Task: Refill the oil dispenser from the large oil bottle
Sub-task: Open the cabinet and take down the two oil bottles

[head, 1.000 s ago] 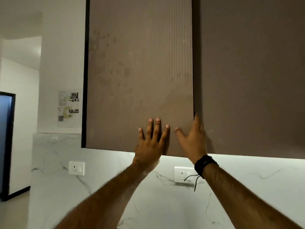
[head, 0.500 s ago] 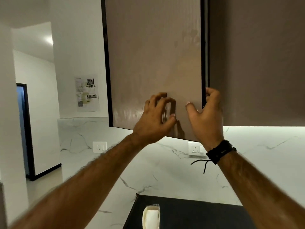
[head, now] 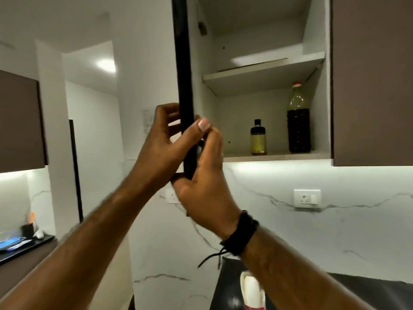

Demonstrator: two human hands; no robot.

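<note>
The wall cabinet stands open, its door [head: 184, 74] seen edge-on as a dark vertical strip. My left hand [head: 163, 144] grips the door's lower edge, thumb on the inner side. My right hand [head: 205, 173] curls round the same edge from the right, just below. On the cabinet's bottom shelf [head: 277, 156] stand the small oil dispenser [head: 258, 138] with a black cap and yellowish oil, and to its right the large oil bottle [head: 298, 121] with a red cap and dark contents. Both are upright and apart from my hands.
A closed brown cabinet door [head: 371, 81] hangs to the right. A white upper shelf [head: 263, 71] sits above the bottles. Marble backsplash with a white socket [head: 306, 198] is below. A black counter [head: 368, 291] and a white object [head: 252, 289] lie at the bottom.
The cabinet door has swung from nearly shut to fully open, revealing the two bottles. Both hands now hold its edge. My view has shifted left and lower.
</note>
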